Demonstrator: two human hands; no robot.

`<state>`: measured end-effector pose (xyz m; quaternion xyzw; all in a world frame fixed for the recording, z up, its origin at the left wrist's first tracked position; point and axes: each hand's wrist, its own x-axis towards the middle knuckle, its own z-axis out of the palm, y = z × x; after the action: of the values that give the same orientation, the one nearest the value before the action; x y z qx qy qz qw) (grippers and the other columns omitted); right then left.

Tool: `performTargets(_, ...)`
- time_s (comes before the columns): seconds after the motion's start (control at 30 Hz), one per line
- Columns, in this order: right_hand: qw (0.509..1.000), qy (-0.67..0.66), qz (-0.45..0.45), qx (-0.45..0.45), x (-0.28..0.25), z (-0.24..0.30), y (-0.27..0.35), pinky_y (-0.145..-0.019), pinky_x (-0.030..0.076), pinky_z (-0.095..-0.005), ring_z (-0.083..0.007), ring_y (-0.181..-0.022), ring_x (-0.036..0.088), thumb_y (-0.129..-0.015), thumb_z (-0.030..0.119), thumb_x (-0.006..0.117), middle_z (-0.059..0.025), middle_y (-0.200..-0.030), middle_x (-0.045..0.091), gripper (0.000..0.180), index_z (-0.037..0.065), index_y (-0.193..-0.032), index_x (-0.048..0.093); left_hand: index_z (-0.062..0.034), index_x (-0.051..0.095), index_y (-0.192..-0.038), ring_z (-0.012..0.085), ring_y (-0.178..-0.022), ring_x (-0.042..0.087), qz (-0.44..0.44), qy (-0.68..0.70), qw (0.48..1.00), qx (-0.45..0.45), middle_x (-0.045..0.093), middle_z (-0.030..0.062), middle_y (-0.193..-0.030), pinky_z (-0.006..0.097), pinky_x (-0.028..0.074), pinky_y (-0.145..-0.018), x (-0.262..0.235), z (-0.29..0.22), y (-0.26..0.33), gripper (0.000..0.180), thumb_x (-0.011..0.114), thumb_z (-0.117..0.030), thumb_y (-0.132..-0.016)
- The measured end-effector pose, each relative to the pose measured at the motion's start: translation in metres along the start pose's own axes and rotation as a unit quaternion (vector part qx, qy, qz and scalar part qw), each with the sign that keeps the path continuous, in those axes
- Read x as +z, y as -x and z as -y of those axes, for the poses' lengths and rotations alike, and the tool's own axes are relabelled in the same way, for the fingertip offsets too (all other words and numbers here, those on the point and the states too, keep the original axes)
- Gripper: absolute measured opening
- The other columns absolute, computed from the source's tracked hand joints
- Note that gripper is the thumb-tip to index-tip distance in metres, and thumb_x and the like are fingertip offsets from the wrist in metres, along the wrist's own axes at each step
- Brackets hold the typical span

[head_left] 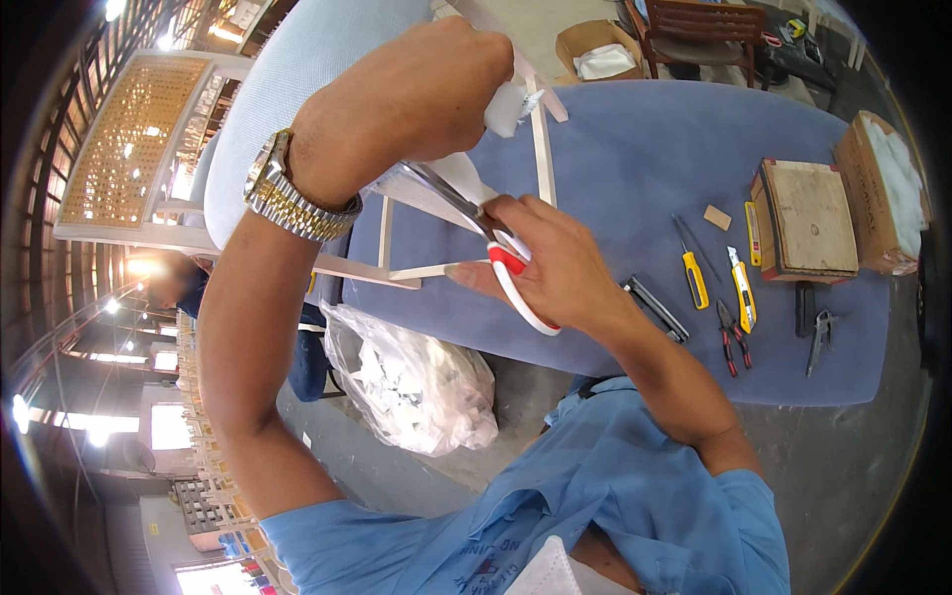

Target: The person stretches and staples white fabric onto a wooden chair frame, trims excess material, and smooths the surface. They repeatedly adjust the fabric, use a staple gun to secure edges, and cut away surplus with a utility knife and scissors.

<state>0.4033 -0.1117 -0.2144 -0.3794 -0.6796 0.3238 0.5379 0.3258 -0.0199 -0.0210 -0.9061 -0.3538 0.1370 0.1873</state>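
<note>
My right hand (555, 260) grips scissors (508, 260) with red and white handles. Their blades point up and left against a piece of white fabric (458, 175), next to my left wrist. Closed into a fist, my left hand (407, 94) holds a bunched end of white material (509, 109); whether it joins the fabric at the blades is hidden. Beneath and behind my left arm is a pale wooden chair (397, 275) with a light blue-grey upholstered seat (297, 74) and a woven cane panel (124, 149). The chair rests on a blue padded table (615, 169).
On the table's right lie a yellow screwdriver (694, 281), a utility knife (741, 293), pliers (734, 339), a stapler-like tool (819, 342) and a wooden box (808, 218). A carton (878, 188) holds white filling. Below the chair sits a clear plastic bag (416, 387). Another person (178, 283) is at left.
</note>
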Motion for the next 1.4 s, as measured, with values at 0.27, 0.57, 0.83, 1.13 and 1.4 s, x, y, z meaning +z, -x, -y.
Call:
performTargets(0.27, 0.996, -0.056, -0.069, -0.017, 0.018, -0.011, -0.005, -0.068, 0.054, -0.0395, -0.0329, -0.077, 0.068, -0.077, 0.041, 0.086, -0.0154, -0.086, 0.07, 0.049, 0.004, -0.106, 0.071, 0.0017, 0.073, -0.092, 0.0385, -0.085, 0.07, 0.122, 0.094, 0.98, -0.129, 0.071, 0.0237, -0.085, 0.044, 0.055, -0.078, -0.031, -0.016, -0.001, 0.022, 0.073, -0.001, -0.071)
performTargets(0.57, 0.994, 0.004, -0.097, -0.058, 0.01, -0.024, -0.005, -0.063, 0.054, -0.0378, -0.0278, -0.072, 0.067, -0.074, 0.045, 0.087, -0.0086, -0.087, 0.067, 0.05, 0.008, -0.105, 0.072, -0.0023, 0.074, -0.1, 0.0376, -0.085, 0.07, -0.053, 0.055, 0.997, -0.01, 0.071, 0.0209, -0.087, 0.043, 0.055, -0.078, -0.034, 0.012, 0.015, 0.03, 0.08, -0.009, -0.071)
performTargets(0.83, 0.985, 0.039, -0.129, -0.105, 0.014, -0.035, -0.03, -0.058, 0.054, -0.0381, -0.0252, -0.069, 0.067, -0.074, 0.044, 0.087, -0.0052, -0.084, 0.065, 0.047, 0.012, -0.103, 0.069, -0.0058, 0.073, -0.105, 0.041, -0.101, 0.064, -0.051, 0.002, 0.999, -0.02, 0.07, 0.0195, -0.099, 0.046, 0.048, -0.092, -0.039, 0.009, 0.026, 0.038, 0.083, -0.013, -0.07)
performTargets(1.13, 0.977, 0.024, -0.143, -0.153, 0.025, -0.039, -0.043, -0.058, 0.055, -0.0387, -0.029, -0.069, 0.069, -0.073, 0.045, 0.087, -0.0072, -0.084, 0.067, 0.047, 0.01, -0.099, 0.069, -0.0038, 0.072, -0.106, 0.0398, -0.094, 0.067, -0.025, 0.046, 0.999, 0.004, 0.07, 0.0212, -0.094, 0.044, 0.052, -0.084, -0.03, 0.003, 0.009, 0.037, 0.081, -0.009, -0.07)
performTargets(1.4, 0.988, 0.021, -0.104, -0.11, 0.007, -0.032, -0.035, -0.059, 0.055, -0.0388, -0.0297, -0.069, 0.069, -0.074, 0.048, 0.086, -0.0086, -0.084, 0.067, 0.049, 0.008, -0.098, 0.071, -0.0008, 0.073, -0.091, 0.0271, -0.08, 0.071, 0.058, 0.158, 0.986, 0.007, 0.074, 0.0148, -0.084, 0.035, 0.056, -0.074, -0.075, -0.003, -0.004, 0.013, 0.071, 0.0, -0.078)
